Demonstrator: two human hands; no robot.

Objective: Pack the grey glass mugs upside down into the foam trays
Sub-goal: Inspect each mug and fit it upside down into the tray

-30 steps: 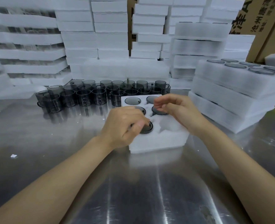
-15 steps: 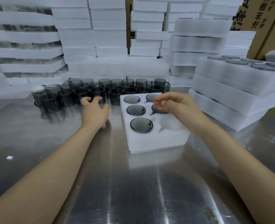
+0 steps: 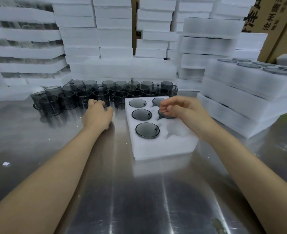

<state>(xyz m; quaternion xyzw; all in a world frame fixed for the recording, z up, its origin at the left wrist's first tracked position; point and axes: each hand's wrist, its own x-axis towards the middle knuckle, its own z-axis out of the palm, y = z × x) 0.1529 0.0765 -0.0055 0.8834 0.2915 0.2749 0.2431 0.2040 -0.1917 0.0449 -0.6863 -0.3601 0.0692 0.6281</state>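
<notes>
A white foam tray [image 3: 164,149] lies on the steel table in front of me. Several grey glass mugs sit upside down in its holes, such as the nearest one [image 3: 147,130]. Its near right hole [image 3: 178,130] is empty. My right hand [image 3: 181,110] hovers over the tray with its fingers curled, fingertips touching the middle right mug [image 3: 166,116]. Left of the tray, my left hand [image 3: 97,115] reaches the front row of loose upright mugs [image 3: 68,98], its fingers wrapped on one mug [image 3: 102,96].
Stacks of white foam trays [image 3: 95,39] wall the back and left. Filled trays [image 3: 250,85] are piled at the right, close to my right arm. Cardboard boxes [image 3: 274,17] stand at the back right. A small white scrap [image 3: 6,163] lies on the table [image 3: 38,141].
My left hand left the nearest mug in the tray and moved left and back to the loose mugs, where it now grips one. My right hand stayed over the tray.
</notes>
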